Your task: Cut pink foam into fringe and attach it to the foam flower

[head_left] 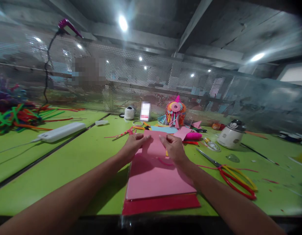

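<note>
Green covers the tabletop (74,160), backed by a perforated metal screen (165,85). At its near edge a pink paper sheet (155,176) lies on a red sheet (163,204). Both hands pinch the pink sheet's raised far edge: left hand (132,145), right hand (174,147). Red-handled scissors (229,173) lie to the right, a fringed paper ornament (175,114) farther back.

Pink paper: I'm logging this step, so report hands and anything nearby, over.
Left hand, right hand both pinch pink paper at its raised far edge. It lies on a red sheet. Scissors to its right, apart.
</note>
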Tool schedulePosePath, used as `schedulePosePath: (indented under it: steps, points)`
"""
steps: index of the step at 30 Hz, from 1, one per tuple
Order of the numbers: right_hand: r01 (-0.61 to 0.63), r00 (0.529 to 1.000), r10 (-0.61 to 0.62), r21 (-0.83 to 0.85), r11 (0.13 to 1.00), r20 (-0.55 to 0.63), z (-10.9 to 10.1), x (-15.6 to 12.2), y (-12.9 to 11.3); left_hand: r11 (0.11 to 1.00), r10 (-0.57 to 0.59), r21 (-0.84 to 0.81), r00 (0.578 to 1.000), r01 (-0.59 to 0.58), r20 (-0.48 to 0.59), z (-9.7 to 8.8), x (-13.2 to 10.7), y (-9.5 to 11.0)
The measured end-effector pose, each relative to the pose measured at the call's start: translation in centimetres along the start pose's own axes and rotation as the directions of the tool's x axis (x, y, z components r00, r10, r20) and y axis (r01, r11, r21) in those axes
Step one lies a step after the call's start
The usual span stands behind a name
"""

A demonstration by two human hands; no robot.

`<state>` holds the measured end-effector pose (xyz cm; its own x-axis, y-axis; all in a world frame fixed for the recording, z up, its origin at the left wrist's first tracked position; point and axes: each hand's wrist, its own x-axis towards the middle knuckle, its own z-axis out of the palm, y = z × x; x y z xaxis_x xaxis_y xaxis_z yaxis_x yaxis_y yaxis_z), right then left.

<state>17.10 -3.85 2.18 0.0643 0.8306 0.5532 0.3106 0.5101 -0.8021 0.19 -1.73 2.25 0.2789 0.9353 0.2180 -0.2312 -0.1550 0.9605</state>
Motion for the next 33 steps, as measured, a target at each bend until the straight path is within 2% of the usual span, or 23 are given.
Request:
schedulePosePath:
  steps: [3,6,9,12,15,17,19,21,24,26,28,31,33]
  points:
    - [0.0,0.999,0.002,-0.039,0.999,0.048,-0.4,0.1,-0.4,0.991,0.114,0.08,0.99,-0.108,-0.077,-0.2,0.2,0.9]
    - [0.032,0.991,-0.019,-0.095,0.995,0.135,-0.6,0.1,-0.9,0.939,0.244,0.276,0.964,-0.206,-0.11,-0.5,0.5,1.8]
    - [0.1,0.97,-0.068,-0.127,0.987,0.233,-0.8,0.1,-1.3,0.806,0.322,0.517,0.946,-0.287,0.023,-0.5,0.5,2.4]
    - [0.17,0.945,-0.115,-0.162,0.972,0.306,-1.0,0.1,-1.4,0.697,0.313,0.612,0.927,-0.373,0.208,-0.5,0.3,2.7]
    - [0.192,0.927,-0.117,-0.182,0.964,0.356,-1.3,0.2,-1.6,0.709,0.213,0.595,0.919,-0.378,0.331,-0.6,0.1,2.8]
    - [0.186,0.921,-0.115,-0.163,0.969,0.372,-1.5,0.3,-1.7,0.757,0.163,0.559,0.926,-0.339,0.34,-0.6,0.0,2.8]
    - [0.168,0.918,-0.107,-0.132,0.977,0.381,-1.7,0.5,-1.9,0.804,0.142,0.515,0.937,-0.298,0.32,-0.5,-0.1,2.7]
    - [0.1,0.915,-0.061,-0.078,0.992,0.399,-2.0,0.6,-2.0,0.837,0.125,0.478,0.943,-0.268,0.31,-0.3,-0.2,2.6]
    - [-0.144,0.888,0.084,0.101,0.984,0.452,-2.5,1.1,-2.0,0.885,0.124,0.41,0.959,-0.222,0.254,-0.2,-0.2,2.4]
    - [-0.305,0.882,0.16,0.279,0.91,0.443,-2.7,1.5,-1.8,0.911,0.161,0.36,0.977,-0.203,0.144,-0.3,0.0,2.1]
    - [-0.399,0.887,0.211,0.455,0.796,0.41,-2.5,1.8,-1.5,0.925,0.213,0.321,0.977,-0.205,0.011,-0.4,0.3,1.8]
    - [-0.45,0.886,0.232,0.619,0.644,0.402,-1.4,1.4,-1.3,0.947,0.245,0.246,0.961,-0.207,-0.132,-0.4,0.5,1.4]
    - [-0.422,0.903,0.207,0.678,0.603,0.378,-0.3,0.7,-1.6,0.952,0.252,0.22,0.953,-0.213,-0.167,0.0,0.4,1.3]
